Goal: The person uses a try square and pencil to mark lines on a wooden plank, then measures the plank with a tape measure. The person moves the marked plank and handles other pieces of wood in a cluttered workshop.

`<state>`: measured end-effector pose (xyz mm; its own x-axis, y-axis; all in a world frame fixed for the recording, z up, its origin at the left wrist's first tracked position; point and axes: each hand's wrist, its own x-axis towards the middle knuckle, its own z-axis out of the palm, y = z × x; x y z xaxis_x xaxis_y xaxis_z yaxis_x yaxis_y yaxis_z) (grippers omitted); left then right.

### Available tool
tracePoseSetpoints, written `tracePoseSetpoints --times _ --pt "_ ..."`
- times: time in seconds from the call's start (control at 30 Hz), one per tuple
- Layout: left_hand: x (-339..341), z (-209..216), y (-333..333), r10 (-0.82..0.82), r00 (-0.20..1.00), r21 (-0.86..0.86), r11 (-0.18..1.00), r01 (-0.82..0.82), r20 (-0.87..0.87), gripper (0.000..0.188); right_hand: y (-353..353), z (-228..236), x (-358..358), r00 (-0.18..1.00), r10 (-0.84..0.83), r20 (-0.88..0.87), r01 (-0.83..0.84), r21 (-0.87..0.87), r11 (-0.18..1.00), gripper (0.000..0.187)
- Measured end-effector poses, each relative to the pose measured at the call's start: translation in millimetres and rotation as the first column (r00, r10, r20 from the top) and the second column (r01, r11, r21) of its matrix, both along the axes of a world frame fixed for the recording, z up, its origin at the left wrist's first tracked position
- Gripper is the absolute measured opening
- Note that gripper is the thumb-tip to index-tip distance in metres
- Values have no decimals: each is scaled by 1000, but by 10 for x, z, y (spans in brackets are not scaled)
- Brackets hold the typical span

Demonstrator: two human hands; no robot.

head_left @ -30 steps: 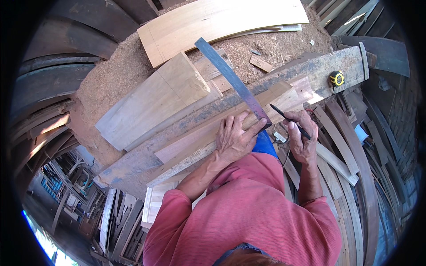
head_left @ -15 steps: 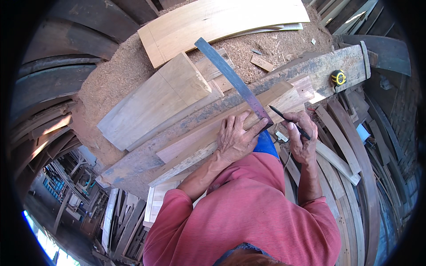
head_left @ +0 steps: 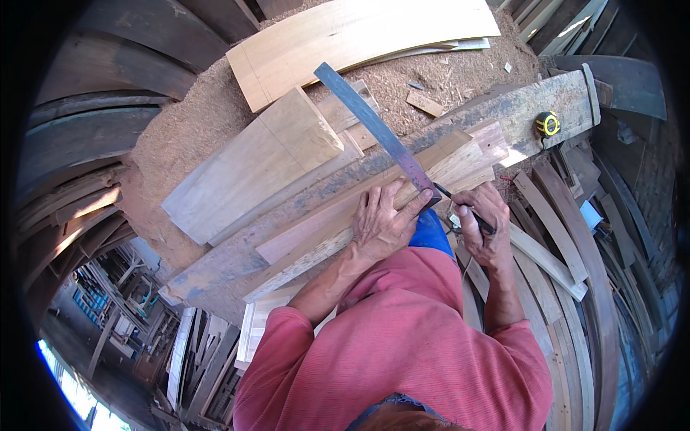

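Note:
My left hand (head_left: 381, 221) grips a long wooden piece (head_left: 309, 263), its thumb pressing the stock end of a try square (head_left: 370, 122) against it. The square's long metal blade crosses the wood and reaches out over the bench toward the sawdust. In my right hand (head_left: 483, 221) is a slim black marking tool (head_left: 444, 191), pinched between thumb and fingers. Its tip is beside the blade, close to my left thumb. Whether the tip touches the wood I cannot tell.
Sawdust and a pale board (head_left: 359, 39) lie beyond the thick bench plank (head_left: 230, 271). A marked wood block (head_left: 259, 161) rests at left. A yellow-and-black tape measure (head_left: 548, 124) sits on the plank's right end. Loose planks (head_left: 553, 215) crowd the right side.
My right hand has shifted slightly left, and the marking tool has turned and moved down, its tip now at the square's blade near my left thumb. My left hand stays on the square.

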<state>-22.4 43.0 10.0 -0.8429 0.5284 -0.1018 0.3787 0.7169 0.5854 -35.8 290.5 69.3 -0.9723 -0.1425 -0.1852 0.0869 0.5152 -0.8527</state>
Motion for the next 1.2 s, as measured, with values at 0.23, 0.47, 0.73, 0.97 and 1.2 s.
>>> tracePoseSetpoints --times 0.23,0.47,0.73,0.97,1.2 --pt "-30 44 21 -8 1000 11 1000 8 -9 68 -151 -46 -7 995 -88 -51 85 -68 994 14" --pt "-1 44 26 11 1000 33 999 -11 -3 69 -19 60 57 995 -93 -22 92 -18 996 17" --pt "14 15 41 -2 999 27 1000 3 -49 71 -6 -26 205 998 -49 -30 49 -5 999 18" --pt "-16 -12 65 -31 997 27 999 33 -73 69 17 -93 405 986 -165 -32 163 -64 985 20" --pt "15 -34 78 -60 992 7 998 62 -108 71 0 -181 360 953 -244 -179 219 -148 964 25"
